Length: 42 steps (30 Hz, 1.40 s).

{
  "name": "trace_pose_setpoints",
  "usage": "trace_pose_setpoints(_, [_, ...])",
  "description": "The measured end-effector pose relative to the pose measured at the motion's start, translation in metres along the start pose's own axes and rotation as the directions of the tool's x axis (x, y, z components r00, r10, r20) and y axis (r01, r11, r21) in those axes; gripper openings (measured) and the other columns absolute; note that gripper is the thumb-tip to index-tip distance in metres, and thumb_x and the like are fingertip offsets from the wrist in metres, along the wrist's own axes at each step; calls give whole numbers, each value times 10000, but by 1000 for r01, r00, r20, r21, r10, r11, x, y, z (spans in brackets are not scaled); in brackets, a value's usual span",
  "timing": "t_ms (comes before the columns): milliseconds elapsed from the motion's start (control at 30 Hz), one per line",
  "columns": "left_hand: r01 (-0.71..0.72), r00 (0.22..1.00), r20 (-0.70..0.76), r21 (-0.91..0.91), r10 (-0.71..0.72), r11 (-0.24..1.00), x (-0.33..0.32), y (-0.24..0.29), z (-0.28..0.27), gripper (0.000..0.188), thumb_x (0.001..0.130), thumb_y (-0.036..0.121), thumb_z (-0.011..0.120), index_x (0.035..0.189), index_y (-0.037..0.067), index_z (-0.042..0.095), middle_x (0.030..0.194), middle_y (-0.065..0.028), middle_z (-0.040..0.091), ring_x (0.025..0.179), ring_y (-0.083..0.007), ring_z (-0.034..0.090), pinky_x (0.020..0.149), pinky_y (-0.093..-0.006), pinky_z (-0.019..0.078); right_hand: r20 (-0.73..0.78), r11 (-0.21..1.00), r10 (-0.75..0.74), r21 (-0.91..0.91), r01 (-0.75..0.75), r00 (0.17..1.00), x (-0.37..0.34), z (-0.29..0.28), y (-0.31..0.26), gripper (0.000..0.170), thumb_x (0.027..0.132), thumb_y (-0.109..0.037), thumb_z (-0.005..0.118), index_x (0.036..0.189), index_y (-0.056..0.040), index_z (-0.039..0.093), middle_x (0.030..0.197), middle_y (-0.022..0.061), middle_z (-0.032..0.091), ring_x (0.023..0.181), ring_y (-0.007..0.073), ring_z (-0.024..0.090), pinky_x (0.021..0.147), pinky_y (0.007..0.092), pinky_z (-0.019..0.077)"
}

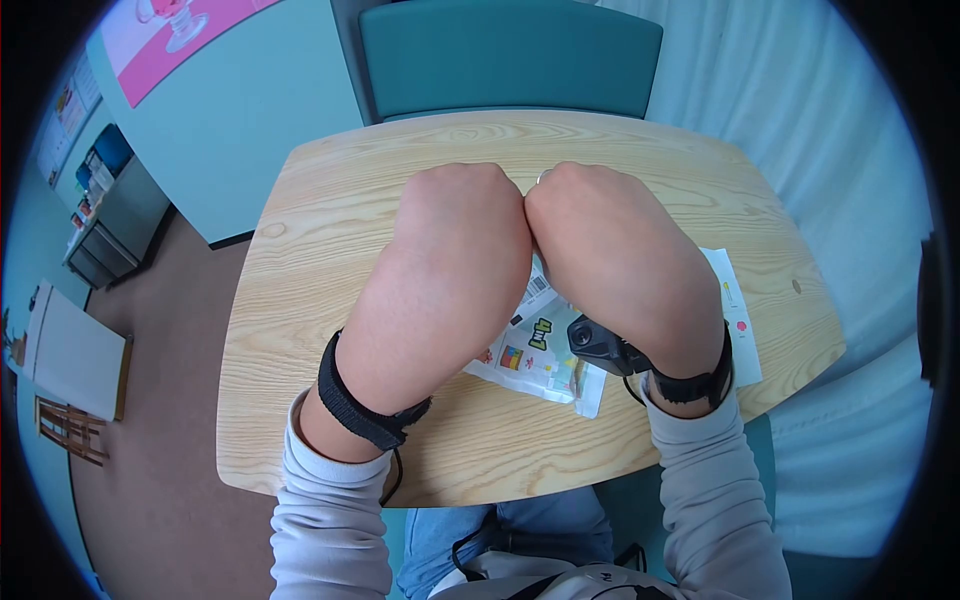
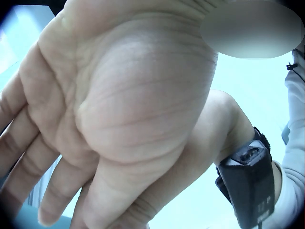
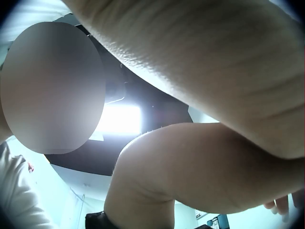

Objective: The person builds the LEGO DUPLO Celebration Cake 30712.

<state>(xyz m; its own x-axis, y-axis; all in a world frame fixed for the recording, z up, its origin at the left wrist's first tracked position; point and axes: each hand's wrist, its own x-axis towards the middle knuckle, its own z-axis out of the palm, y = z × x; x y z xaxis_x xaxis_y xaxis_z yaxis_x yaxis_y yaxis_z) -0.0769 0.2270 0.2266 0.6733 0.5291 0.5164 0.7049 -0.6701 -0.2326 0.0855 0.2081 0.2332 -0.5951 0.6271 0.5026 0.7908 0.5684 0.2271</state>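
Note:
Both hands are raised over the table, bent at the wrists, the backs of their knuckles side by side in the head view. My left hand (image 1: 455, 235) hides its fingers there; in the left wrist view its palm (image 2: 138, 90) faces the camera with loosely extended fingers (image 2: 47, 176) and nothing held. My right hand (image 1: 615, 230) wears a ring (image 1: 543, 177), its fingers out of sight behind it. Overlapped by the hands, a white printed packet (image 1: 545, 365) marked "4in1" lies on the wooden table (image 1: 330, 230). I cannot tell how the right fingers lie.
A white printed sheet (image 1: 735, 310) lies to the right, partly behind the right wrist. A black camera (image 1: 600, 345) is strapped on that wrist. Beyond the table's far edge stands a green chair (image 1: 510, 55). Pale curtains (image 1: 800, 130) hang on the right.

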Motion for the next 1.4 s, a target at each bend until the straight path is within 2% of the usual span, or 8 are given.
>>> trace_pose_setpoints(167, [111, 990, 95, -127, -100, 986, 14, -17, 3, 267, 842, 248, 627, 872, -12, 677, 802, -188, 657, 764, -364, 623, 679, -413, 499, 7, 982, -1, 190, 0, 1000, 2, 6, 18, 80, 749, -80, 626, 786, -14, 653, 809, 128, 642, 832, 300, 608, 722, 373, 512])
trace_pose_setpoints(200, [249, 961, 176, -213, -213, 945, 23, -25, 6, 354, 869, 331, 637, 913, -16, 694, 832, -199, 679, 777, -365, 643, 687, -402, 515, 292, 981, 91, 138, -136, 952, 13, -2, 25, 126, 777, -96, 626, 857, -9, 670, 834, 135, 650, 857, 320, 606, 739, 388, 512])
trace_pose_setpoints(300, [445, 776, 500, -5, -384, 895, 39, -66, 21, 650, 775, 641, 677, 843, -4, 727, 819, -190, 698, 727, -270, 686, 681, -363, 533, 103, 911, 243, 316, -263, 965, 2, 11, 59, 262, 858, -173, 631, 1036, 4, 705, 888, 207, 681, 826, 360, 640, 769, 400, 510])
trace_pose_setpoints(400, [534, 439, 796, 141, -416, 834, 37, -92, 52, 667, 749, 671, 694, 827, 11, 739, 801, -105, 720, 706, -238, 681, 668, -341, 533, 274, 888, 344, 216, -406, 898, 0, -10, 78, 339, 872, -224, 648, 1117, 8, 681, 873, 197, 688, 793, 319, 645, 752, 368, 507])
trace_pose_setpoints(533, [656, 511, 858, -361, -40, 663, 31, -107, 89, 538, 804, 534, 733, 912, 6, 732, 803, -124, 692, 771, -144, 672, 675, -316, 521, 260, 855, 375, 274, -440, 890, -7, -30, 80, 381, 882, -262, 654, 1152, 6, 666, 795, 171, 672, 696, 265, 621, 662, 339, 492])
trace_pose_setpoints(767, [431, 750, 651, -344, -118, 834, 37, -111, 63, 330, 877, 342, 686, 894, 13, 693, 715, -105, 638, 621, -168, 539, 607, -345, 448, 221, 865, 349, 297, -404, 911, -8, -25, 77, 387, 887, -267, 645, 1169, -3, 660, 804, 171, 677, 682, 267, 625, 650, 343, 494])
trace_pose_setpoints(867, [229, 942, 320, -408, -97, 884, 40, -96, 39, 268, 946, 234, 588, 887, -23, 631, 708, -173, 599, 620, -255, 525, 627, -356, 449, 286, 873, 341, 257, -415, 895, -5, -33, 73, 391, 887, -260, 635, 1175, 4, 655, 850, 188, 689, 708, 282, 644, 675, 352, 507])
trace_pose_setpoints(1400, [131, 982, -93, -300, -166, 945, 53, -62, 20, 233, 1002, 197, 478, 904, -14, 498, 865, -173, 563, 761, -383, 550, 676, -434, 446, 300, 882, 333, 236, -408, 894, 0, -29, 69, 403, 896, -308, 634, 1189, -32, 665, 751, 195, 672, 592, 261, 615, 602, 350, 499])
